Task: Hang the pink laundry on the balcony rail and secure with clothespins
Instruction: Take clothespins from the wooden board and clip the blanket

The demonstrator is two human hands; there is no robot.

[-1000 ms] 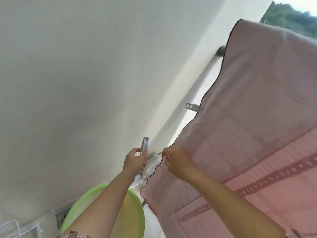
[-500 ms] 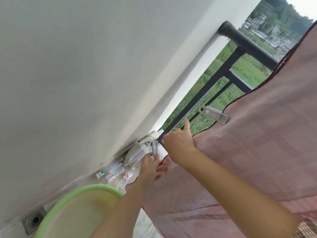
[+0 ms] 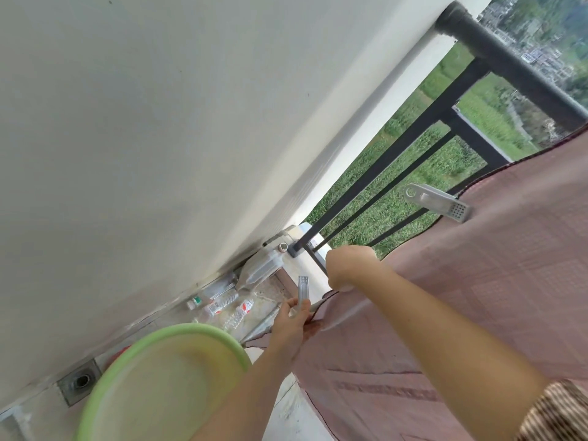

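The pink laundry (image 3: 477, 297) fills the right side, hanging in front of the black balcony rail (image 3: 509, 62), its dark-trimmed edge running down toward the hands. Two grey clothespins show: one clothespin (image 3: 437, 206) is clipped on the cloth's far edge, and a second clothespin (image 3: 302, 292) stands upright, pinched in the left hand (image 3: 291, 326). The right hand (image 3: 350, 265) is closed in a fist at the cloth's edge, apparently gripping it, though the fingers are hidden. One green basin (image 3: 159, 383) sits near left. About four plastic bottles (image 3: 229, 300) lie along the wall's foot.
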